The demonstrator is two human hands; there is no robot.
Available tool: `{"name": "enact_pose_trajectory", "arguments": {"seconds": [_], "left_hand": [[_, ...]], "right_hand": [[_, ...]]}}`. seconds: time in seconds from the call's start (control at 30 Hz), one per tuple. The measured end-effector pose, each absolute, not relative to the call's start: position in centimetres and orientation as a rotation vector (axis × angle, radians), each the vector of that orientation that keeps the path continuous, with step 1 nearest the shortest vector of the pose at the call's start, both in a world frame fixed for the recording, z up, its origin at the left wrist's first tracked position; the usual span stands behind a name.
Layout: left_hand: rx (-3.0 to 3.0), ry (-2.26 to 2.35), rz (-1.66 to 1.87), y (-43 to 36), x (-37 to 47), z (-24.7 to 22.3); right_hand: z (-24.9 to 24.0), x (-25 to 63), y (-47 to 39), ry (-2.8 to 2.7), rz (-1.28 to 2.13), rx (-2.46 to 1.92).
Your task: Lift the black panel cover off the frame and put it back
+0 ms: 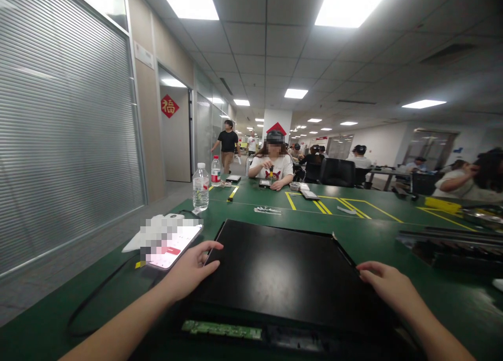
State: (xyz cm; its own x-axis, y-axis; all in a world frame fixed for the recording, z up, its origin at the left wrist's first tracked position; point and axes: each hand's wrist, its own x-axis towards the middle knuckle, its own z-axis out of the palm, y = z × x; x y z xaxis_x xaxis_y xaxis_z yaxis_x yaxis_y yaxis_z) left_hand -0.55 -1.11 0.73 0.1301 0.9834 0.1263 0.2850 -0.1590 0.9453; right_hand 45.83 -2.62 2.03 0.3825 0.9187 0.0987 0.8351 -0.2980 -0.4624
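A large flat black panel (275, 272) with a glossy face lies on the green table in front of me. My left hand (196, 264) grips its left edge, thumb on the face and fingers at the side. At the right edge, the fingers and thumb of my right hand (377, 277) pinch the rim. A narrow green circuit board (222, 329) shows along the panel's near side, in a dark strip. Left of my left hand lies a lit phone (176, 245), partly blurred out.
Water bottles (200, 188) stand at the back left of the table (220, 217). Small silvery pieces (267, 210) lie beyond the panel. Black long parts (451, 245) are at the right. Across the table a person (281, 167) works with a tool.
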Motion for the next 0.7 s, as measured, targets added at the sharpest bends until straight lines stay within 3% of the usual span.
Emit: {"name": "enact_pose_trajectory", "arguments": {"seconds": [0.7], "left_hand": [[1.569, 1.218, 1.034, -0.7, -0.4, 0.7]], "right_hand": [[0.9, 46.8, -2.2, -1.485, 0.252, -2.119]]}}
